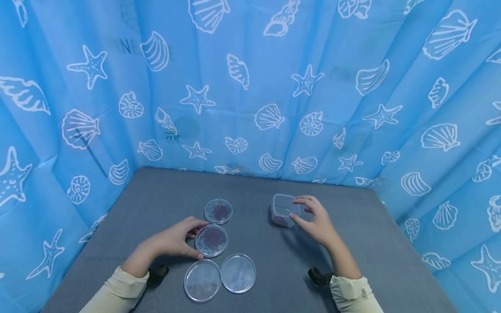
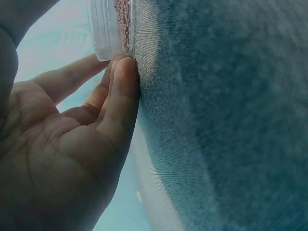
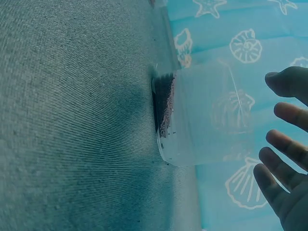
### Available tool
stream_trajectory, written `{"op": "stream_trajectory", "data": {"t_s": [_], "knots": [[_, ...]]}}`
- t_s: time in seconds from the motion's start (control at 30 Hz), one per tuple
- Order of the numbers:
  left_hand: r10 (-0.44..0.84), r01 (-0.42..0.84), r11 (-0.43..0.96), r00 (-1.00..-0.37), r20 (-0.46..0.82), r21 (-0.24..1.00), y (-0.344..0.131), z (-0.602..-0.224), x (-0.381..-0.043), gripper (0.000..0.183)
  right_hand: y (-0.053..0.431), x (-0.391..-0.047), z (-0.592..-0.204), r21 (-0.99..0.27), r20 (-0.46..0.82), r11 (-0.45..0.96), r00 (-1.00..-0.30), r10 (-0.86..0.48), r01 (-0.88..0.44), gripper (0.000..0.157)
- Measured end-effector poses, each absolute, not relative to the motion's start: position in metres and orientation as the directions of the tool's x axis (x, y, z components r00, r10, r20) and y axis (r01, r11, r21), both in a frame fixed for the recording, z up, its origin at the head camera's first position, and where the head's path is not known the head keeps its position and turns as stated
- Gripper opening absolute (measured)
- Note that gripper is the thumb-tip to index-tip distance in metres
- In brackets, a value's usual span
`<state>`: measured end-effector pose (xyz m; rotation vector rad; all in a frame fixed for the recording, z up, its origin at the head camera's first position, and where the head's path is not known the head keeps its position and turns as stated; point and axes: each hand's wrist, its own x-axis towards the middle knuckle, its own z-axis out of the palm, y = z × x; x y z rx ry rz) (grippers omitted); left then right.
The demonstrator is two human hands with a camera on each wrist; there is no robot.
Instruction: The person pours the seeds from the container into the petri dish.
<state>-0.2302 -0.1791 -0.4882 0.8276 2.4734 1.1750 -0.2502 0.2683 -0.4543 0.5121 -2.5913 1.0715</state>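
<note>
My left hand point(image 1: 176, 238) grips the side of a covered petri dish point(image 1: 211, 240) holding dark reddish grains, thumb at the near edge and fingers at the far left edge. In the left wrist view the fingertips point(image 2: 126, 77) meet the dish's clear wall point(image 2: 103, 33). A similar petri dish point(image 1: 218, 211) with grains lies just behind it. On the right, my right hand point(image 1: 315, 221) hovers by a clear square plastic container point(image 1: 282, 211) with dark reddish grains low inside. In the right wrist view its fingers point(image 3: 284, 166) are spread, apart from the container.
Two clear round dishes or lids point(image 1: 202, 281) point(image 1: 238, 273) lie side by side nearest me, close to the left hand's dish. Grey cloth covers the table point(image 1: 270, 243). A blue shell-patterned curtain point(image 1: 250, 95) stands behind and at both sides.
</note>
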Motion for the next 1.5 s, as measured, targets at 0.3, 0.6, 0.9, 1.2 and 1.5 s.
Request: {"op": "stream_trajectory", "data": {"t_s": [0.3, 0.6, 0.9, 1.2, 1.5], "knots": [[0.566, 0.381, 0.558, -0.825, -0.002, 0.737, -0.176, -0.489, -0.229, 0.092, 0.271, -0.255, -0.460, -0.652, 0.314, 0.670, -0.931, -0.187, -0.354, 0.057], [0.518, 0.370, 0.588, -0.855, 0.016, 0.719, -0.173, -0.490, -0.230, 0.095, 0.273, -0.260, -0.460, -0.691, 0.267, 0.661, -0.953, -0.143, -0.292, 0.064], [0.496, 0.348, 0.597, -0.868, 0.009, 0.723, -0.173, -0.491, -0.231, 0.080, 0.268, -0.260, -0.458, -0.702, 0.253, 0.652, -0.956, -0.146, -0.285, 0.063], [0.535, 0.361, 0.586, -0.845, -0.012, 0.725, -0.176, -0.481, -0.230, 0.087, 0.268, -0.260, -0.459, -0.706, 0.249, 0.646, -0.955, -0.160, -0.292, 0.063], [0.538, 0.349, 0.653, -0.838, -0.088, 0.672, -0.185, -0.475, -0.222, 0.090, 0.273, -0.270, -0.457, -0.695, 0.225, 0.654, -0.954, -0.198, -0.300, 0.067]]}}
